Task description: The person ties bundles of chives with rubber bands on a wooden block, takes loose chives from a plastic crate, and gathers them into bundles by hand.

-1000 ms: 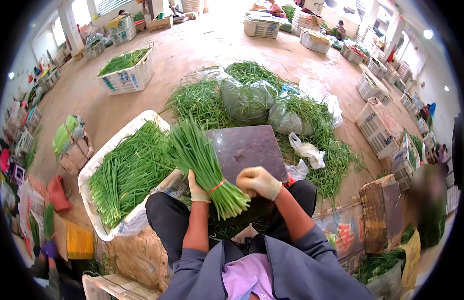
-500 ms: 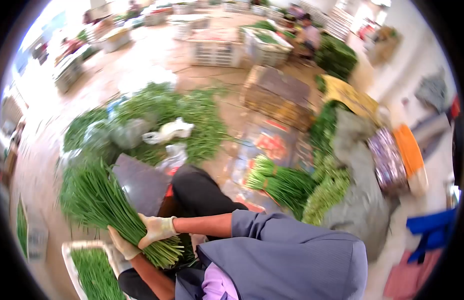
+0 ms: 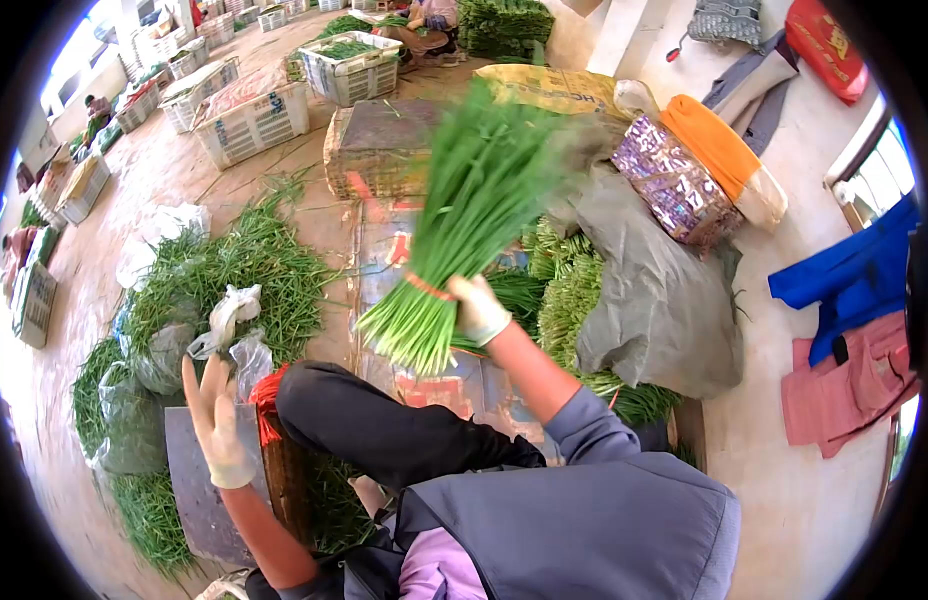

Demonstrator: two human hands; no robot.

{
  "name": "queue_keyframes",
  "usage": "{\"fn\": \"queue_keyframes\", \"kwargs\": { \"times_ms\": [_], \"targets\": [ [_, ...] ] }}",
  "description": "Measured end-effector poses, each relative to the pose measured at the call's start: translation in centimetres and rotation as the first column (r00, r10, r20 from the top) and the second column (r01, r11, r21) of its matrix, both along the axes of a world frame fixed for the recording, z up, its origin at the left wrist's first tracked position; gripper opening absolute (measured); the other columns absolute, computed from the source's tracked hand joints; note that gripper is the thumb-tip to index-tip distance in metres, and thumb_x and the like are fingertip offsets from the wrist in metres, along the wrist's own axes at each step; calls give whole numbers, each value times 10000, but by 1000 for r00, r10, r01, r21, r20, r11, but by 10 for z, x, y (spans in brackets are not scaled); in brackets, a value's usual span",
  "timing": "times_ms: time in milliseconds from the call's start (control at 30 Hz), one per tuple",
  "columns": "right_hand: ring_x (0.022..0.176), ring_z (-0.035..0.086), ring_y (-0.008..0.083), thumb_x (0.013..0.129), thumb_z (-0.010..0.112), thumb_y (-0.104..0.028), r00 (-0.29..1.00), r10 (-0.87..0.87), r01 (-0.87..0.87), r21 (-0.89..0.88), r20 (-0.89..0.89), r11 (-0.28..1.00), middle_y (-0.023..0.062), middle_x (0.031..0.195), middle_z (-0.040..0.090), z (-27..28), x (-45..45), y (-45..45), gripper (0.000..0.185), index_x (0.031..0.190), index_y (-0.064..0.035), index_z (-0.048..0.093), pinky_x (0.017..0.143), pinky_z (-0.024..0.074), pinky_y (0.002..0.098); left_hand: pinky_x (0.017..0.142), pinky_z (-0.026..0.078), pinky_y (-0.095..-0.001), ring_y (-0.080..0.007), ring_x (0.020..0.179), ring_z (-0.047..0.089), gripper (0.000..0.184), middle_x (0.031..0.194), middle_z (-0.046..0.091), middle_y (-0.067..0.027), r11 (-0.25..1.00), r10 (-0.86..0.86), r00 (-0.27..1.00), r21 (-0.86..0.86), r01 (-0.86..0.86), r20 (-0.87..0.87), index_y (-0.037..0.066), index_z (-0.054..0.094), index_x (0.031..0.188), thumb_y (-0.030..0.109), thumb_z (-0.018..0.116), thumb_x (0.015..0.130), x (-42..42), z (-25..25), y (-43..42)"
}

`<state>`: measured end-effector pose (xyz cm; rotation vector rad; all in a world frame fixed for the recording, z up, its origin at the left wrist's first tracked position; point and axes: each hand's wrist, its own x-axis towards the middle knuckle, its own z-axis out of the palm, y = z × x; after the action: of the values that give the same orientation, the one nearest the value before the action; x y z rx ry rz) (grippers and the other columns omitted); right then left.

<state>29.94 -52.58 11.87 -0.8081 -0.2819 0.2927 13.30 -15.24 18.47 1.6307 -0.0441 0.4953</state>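
My right hand point(image 3: 479, 310), in a pale glove, grips a large bunch of garlic chives point(image 3: 484, 190) near its cut ends. An orange-red band point(image 3: 428, 287) goes around the bunch beside my fingers. The green leaves point up and away, slightly blurred, and the pale ends point(image 3: 409, 325) point toward me. On the left my gloved left hand point(image 3: 222, 430) is raised with fingers spread, holding nothing, above a dark board point(image 3: 214, 510). Beyond the held bunch, more bundled chives point(image 3: 569, 285) lie on the printed mat point(image 3: 379, 270), partly hidden by it.
Loose greens point(image 3: 254, 270) and plastic bags point(image 3: 229, 315) spread across the floor at left. A wooden box point(image 3: 379, 150) stands ahead, with white crates point(image 3: 254, 125) behind. At right lie a grey sheet point(image 3: 654, 290) and a patterned bundle point(image 3: 674, 180). Another person point(image 3: 429, 30) sits far back.
My view has turned right. My right hand has carried the chives from the left over to the mat side. My left hand has let go of the bunch and opened.
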Motion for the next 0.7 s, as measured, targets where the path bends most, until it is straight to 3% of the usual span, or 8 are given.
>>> {"fn": "queue_keyframes", "kwargs": {
  "times_ms": [33, 100, 200, 400, 433, 567, 633, 700],
  "targets": [
    [1163, 600, 267, 824, 771, -237, 985, -166, 163, -60, -55, 985, 125, 1265, 628, -29, 21, -18, 603, 1324, -11, 521, 1014, 486, 435, 1138, 310, -463, -348, 1401, 391, 746, 1527, 366, -237, 996, 76, 993, -36, -79, -92, 66, 132, 1580, 335, 528, 1008, -5, -14, 17],
    [1104, 606, 238, 882, 730, -200, 927, -240, 233, -58, -287, 971, 87, 1221, 640, -79, 64, -49, 462, 1283, -58, 550, 970, 499, 435, 1117, 342, -454, -346, 1374, 425, 739, 1513, 387, -236, 980, 193, 969, -23, -199, -156, 69, 147, 1576, 314, 542, 1002, -23, -47, 59],
    [1057, 623, 317, 900, 721, -292, 793, -160, 232, 49, -588, 971, 133, 1181, 668, -157, 143, -76, 413, 1215, -62, 587, 997, 478, 483, 1082, 389, -437, -337, 1313, 491, 719, 1489, 424, -225, 897, 410, 865, -46, -440, -289, 80, 180, 1569, 295, 558, 996, -71, -74, 115],
    [1079, 609, 309, 900, 725, -355, 644, -353, 465, -18, -678, 885, 97, 1205, 654, -257, 256, -71, 395, 1162, -73, 640, 966, 503, 494, 1041, 426, -406, -333, 1240, 558, 655, 1432, 508, -182, 587, 671, 565, -122, -801, -480, 124, 279, 1544, 312, 574, 991, -183, -88, 195],
    [1101, 606, 307, 955, 614, -450, 542, -456, 521, -143, -706, 841, 93, 1206, 664, -276, 277, -66, 385, 1133, -111, 660, 1005, 470, 497, 1043, 425, -411, -340, 1243, 556, 648, 1434, 507, -180, 537, 700, 522, -123, -835, -487, 130, 290, 1540, 323, 573, 990, -201, -93, 207],
    [1104, 615, 334, 963, 522, -557, 453, -557, 497, -322, -696, 806, 70, 1213, 666, -345, 312, -55, 471, 1197, -166, 639, 985, 470, 549, 1045, 424, -424, -349, 1245, 554, 647, 1436, 505, -180, 368, 789, 324, -21, -930, -522, 128, 287, 1539, 323, 569, 990, -249, -77, 210],
    [1164, 586, 323, 973, 472, -583, 483, -477, 420, -284, -734, 862, 78, 1267, 642, -378, 312, -48, 517, 1229, -159, 619, 1008, 455, 551, 1049, 423, -427, -350, 1245, 555, 637, 1437, 504, -180, 302, 822, 228, 60, -951, -521, 118, 298, 1535, 314, 568, 991, -269, -75, 206],
    [1239, 523, 355, 952, 479, -626, 476, -328, 139, -298, -816, 944, 118, 1359, 569, -417, 297, -46, 596, 1280, -138, 578, 1040, 440, 529, 1039, 438, -415, -340, 1245, 556, 643, 1442, 499, -173, 290, 833, 194, 111, -950, -518, 104, 300, 1533, 291, 580, 985, -286, -71, 203]
  ]
}}
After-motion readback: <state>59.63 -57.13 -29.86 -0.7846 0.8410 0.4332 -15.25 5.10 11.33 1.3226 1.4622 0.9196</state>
